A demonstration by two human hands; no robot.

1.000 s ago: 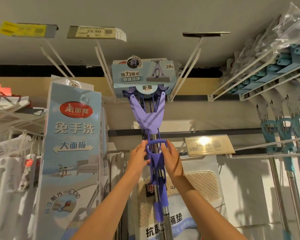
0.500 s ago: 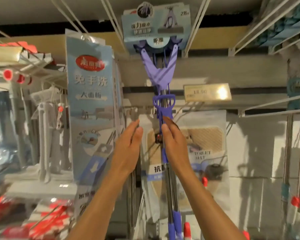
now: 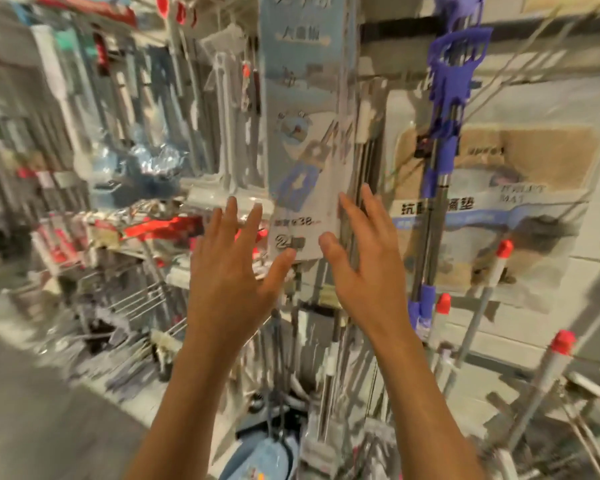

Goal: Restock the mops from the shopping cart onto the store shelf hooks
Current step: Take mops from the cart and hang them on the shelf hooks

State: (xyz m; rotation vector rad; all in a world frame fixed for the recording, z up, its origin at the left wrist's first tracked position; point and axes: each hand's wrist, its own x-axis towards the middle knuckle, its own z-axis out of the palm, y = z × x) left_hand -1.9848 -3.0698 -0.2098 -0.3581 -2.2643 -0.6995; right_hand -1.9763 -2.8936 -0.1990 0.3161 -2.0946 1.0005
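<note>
The purple squeeze mop [image 3: 445, 109] hangs on the shelf at the upper right, its steel pole running down to a purple sleeve. Both of my hands are off it. My left hand [image 3: 231, 268] and my right hand [image 3: 366, 258] are raised side by side with fingers spread and nothing in them, left of the mop and in front of a tall pale-blue boxed flat mop [image 3: 307, 116]. The picture is smeared by motion.
A toilet mat pack [image 3: 520, 202] hangs behind the purple mop. Grey poles with red caps [image 3: 499, 268] lean at the right. Blurred cleaning goods and wire racks [image 3: 125, 299] fill the left. A light-blue item [image 3: 267, 459] lies below between my arms.
Both hands have let go of the purple mop and dropped down and left. My view has swung down and left, so the hanging mop now sits at the upper right.
</note>
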